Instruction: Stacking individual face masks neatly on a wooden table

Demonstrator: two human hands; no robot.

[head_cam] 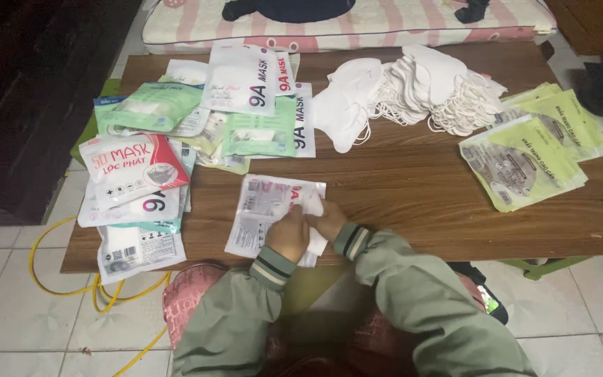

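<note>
Flat clear plastic mask pouch (263,209) w/ pink-and-white print, lying at near edge of brown wooden desk (413,188); left hand (289,235) & right hand (329,218) both closed, pinching white folded mask (313,207) at pouch's right end.

view: one head-worn camera, no second view to share ground with
position: above the near edge of the tabletop (413,188), over the person's own sleeves
direction: looks steeply down and forward, toward the far mattress (357,28)
nearness: close; both hands sit low in the centre
coverage: whole tabletop width, tiled floor (8,307) at left and right
</note>
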